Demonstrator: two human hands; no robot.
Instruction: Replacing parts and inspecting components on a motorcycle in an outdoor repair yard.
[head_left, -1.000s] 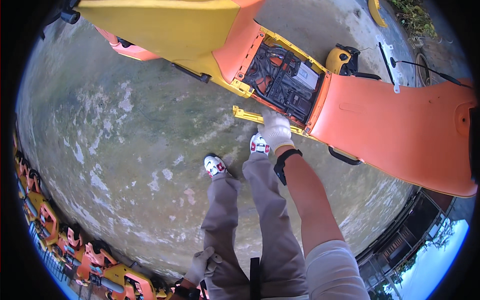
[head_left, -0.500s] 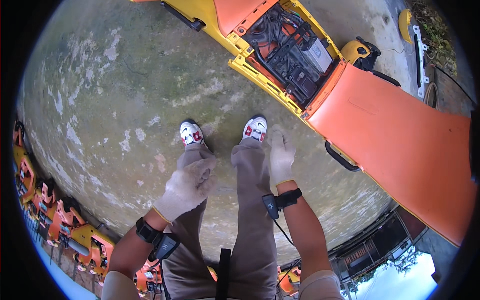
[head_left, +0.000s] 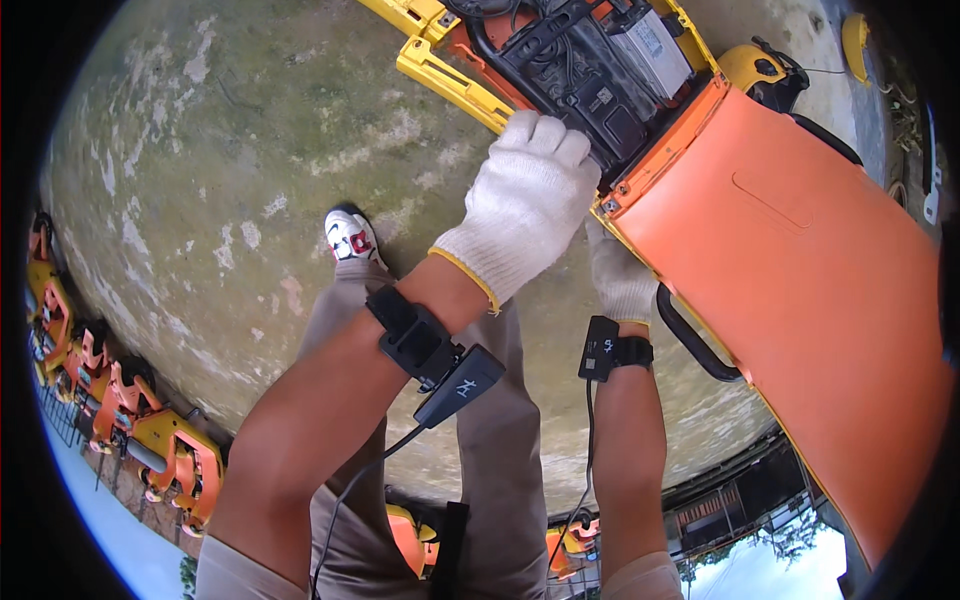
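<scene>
My left hand (head_left: 535,195), in a white knit glove with a yellow cuff edge, is closed over the yellow side rail (head_left: 458,88) of an orange and yellow vehicle. Its knuckles face up beside the open compartment, and the rail passes out of sight under the glove. Lower down, my right hand (head_left: 622,275), gloved alike, is against the vehicle's side below the orange seat-like panel (head_left: 800,250); the panel's edge and the left hand hide its fingers. Inside the compartment (head_left: 600,110) are black cables, a black box and a silver box (head_left: 652,52).
A black grab handle (head_left: 697,335) juts from the vehicle's near side. Beyond it sits a yellow and black part (head_left: 755,75) on the ground. Several orange and yellow machines (head_left: 165,450) line the left edge. The concrete floor (head_left: 260,180) is stained. Straps with black devices circle both wrists.
Both hands have moved forward and right to the vehicle's side, the left one onto the yellow rail. The view has shifted nearer the compartment.
</scene>
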